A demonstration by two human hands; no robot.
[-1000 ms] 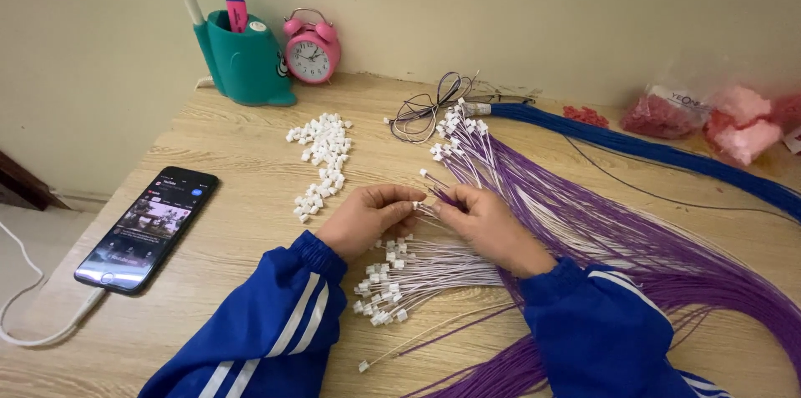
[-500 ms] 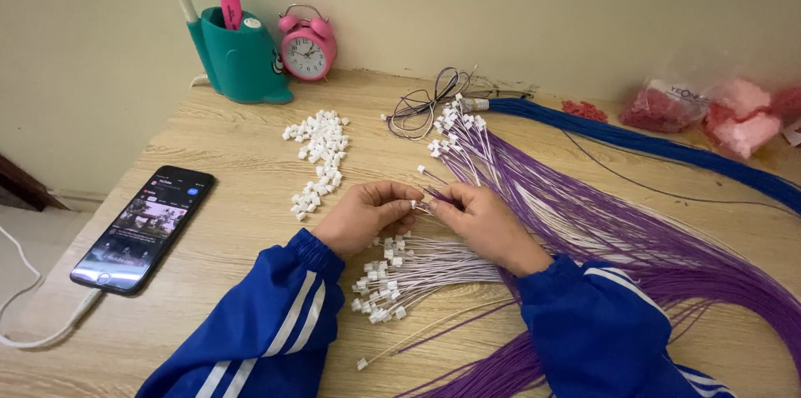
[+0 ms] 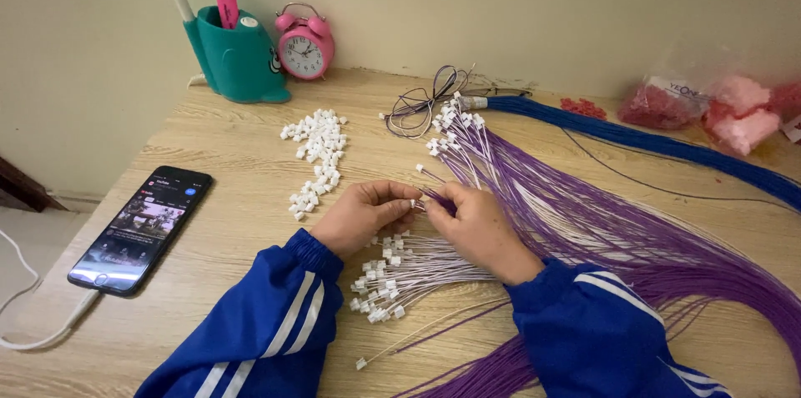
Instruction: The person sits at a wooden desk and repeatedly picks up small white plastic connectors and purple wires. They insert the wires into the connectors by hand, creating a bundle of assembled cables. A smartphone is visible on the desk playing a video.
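Observation:
My left hand (image 3: pixel 365 214) and my right hand (image 3: pixel 474 221) meet at the fingertips over the middle of the wooden table (image 3: pixel 217 156). Together they pinch a small white connector and the ends of thin purple and white wires (image 3: pixel 435 198); the connector itself is mostly hidden by my fingers. Below my hands lies a bundle of wires with white connectors fitted (image 3: pixel 388 277). A loose pile of white connectors (image 3: pixel 315 156) sits to the upper left of my left hand. A broad fan of purple wires (image 3: pixel 601 231) spreads to the right.
A phone (image 3: pixel 140 227) with a lit screen and a white cable lies at the left. A teal pen holder (image 3: pixel 238 52) and a pink alarm clock (image 3: pixel 305 43) stand at the back wall. A blue wire bundle (image 3: pixel 667 148) and bags of pink and red parts (image 3: pixel 709 106) lie at the back right.
My hands stay together at the same spot with only slight finger movement. The view has shifted a little.

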